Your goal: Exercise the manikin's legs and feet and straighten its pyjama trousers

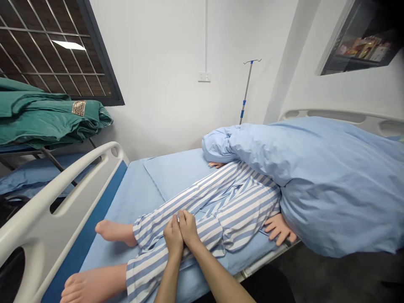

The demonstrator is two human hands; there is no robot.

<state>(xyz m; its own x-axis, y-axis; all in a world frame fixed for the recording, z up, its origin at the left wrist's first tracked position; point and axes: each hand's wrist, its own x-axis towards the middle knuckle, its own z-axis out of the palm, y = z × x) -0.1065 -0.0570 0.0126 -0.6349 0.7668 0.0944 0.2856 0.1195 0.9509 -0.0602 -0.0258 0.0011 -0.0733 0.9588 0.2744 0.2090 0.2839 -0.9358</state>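
Note:
A manikin lies on the bed in blue-and-white striped trousers [246, 210], with its bare feet [94, 283] towards the footboard. My left hand [173, 236] and my right hand [188, 228] are pressed side by side above its nearer lower leg. The fingers of both are curled in, and whatever they may grip is hidden beneath them. A light blue quilt [328, 176] is folded back in a heap over the manikin's upper body. One manikin hand [280, 229] sticks out below the quilt at the near mattress edge, the other [216, 164] at its far side.
A white footboard [71, 179] with a blue panel stands at the left, and a pale headboard [334, 115] at the far right. Green folded bedding [47, 118] lies on a frame beyond the footboard. An IV pole [247, 90] stands by the wall. The quilt overhangs the near bed side.

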